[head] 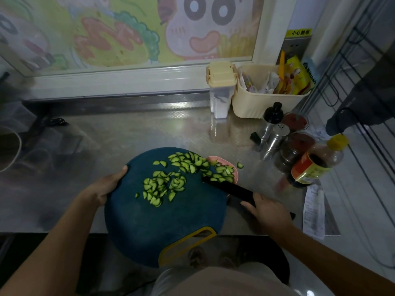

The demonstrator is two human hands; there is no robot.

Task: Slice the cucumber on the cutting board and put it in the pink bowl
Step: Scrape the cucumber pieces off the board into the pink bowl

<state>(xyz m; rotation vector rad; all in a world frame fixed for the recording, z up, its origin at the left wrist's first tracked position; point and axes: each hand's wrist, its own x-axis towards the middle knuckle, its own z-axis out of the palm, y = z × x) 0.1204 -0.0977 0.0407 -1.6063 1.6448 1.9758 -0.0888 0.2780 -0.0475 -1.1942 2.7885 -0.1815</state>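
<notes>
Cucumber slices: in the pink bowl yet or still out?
Mostly out: heaps of slices lie on the cutting board, some in the pink bowl, one slice on the counter.

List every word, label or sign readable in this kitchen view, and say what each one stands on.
"小心", then two characters too blurred to read: yellow warning sticker above the grey wall socket plate.
Orange and yellow label on the dark sauce bottle: print blurred, unreadable.
White paper slip at the steel counter's right edge: print too small.
Snack packets in the cream plastic basket: lettering blurred.
</notes>
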